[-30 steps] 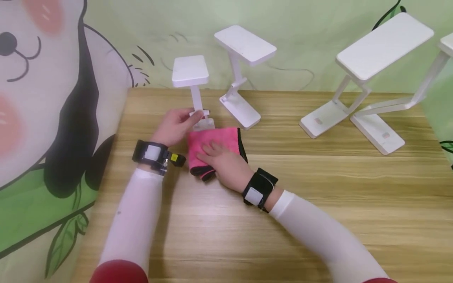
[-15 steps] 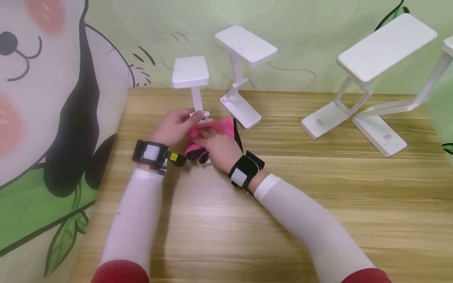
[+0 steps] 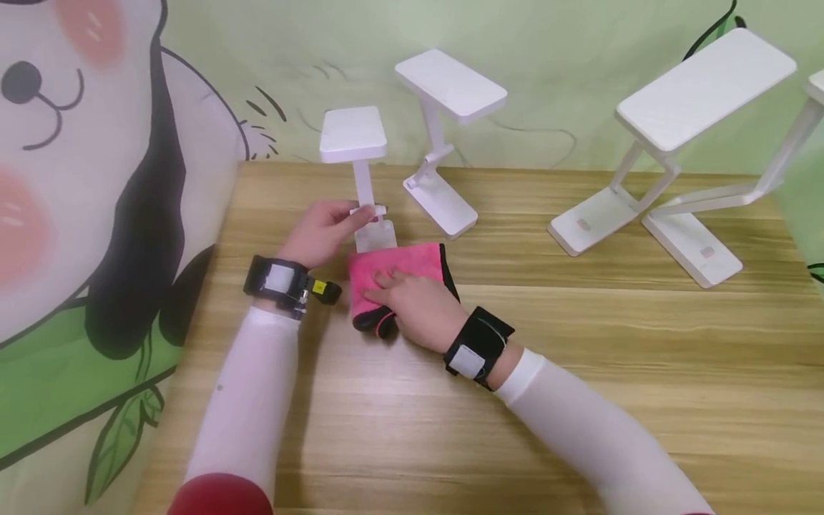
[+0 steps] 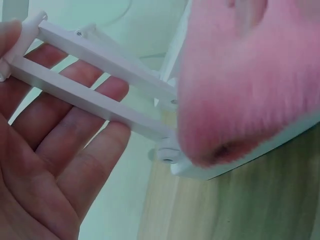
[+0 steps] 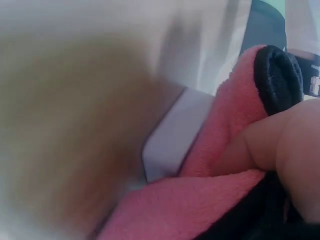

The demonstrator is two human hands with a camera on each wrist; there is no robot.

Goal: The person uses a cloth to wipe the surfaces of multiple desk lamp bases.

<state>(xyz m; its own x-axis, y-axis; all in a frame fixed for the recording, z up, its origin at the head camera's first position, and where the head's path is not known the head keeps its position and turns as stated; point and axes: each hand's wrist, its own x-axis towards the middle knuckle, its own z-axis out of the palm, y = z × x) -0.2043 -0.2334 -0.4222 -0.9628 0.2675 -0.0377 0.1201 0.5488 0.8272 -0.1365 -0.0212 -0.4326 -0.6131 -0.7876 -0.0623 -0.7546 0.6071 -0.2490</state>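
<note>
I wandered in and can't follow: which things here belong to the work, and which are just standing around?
In use:
leftmost lamp, gripped by left hand
pink cloth under right hand

Just standing:
second lamp
third lamp
rightmost lamp, partly cut off

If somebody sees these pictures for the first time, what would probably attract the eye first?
Probably the bright pink cloth, under the right hand and over part of the leftmost lamp's base. Next, perhaps, the four white lamps on the far half of the wooden table, and the large cartoon panda at the left of the head view.
</note>
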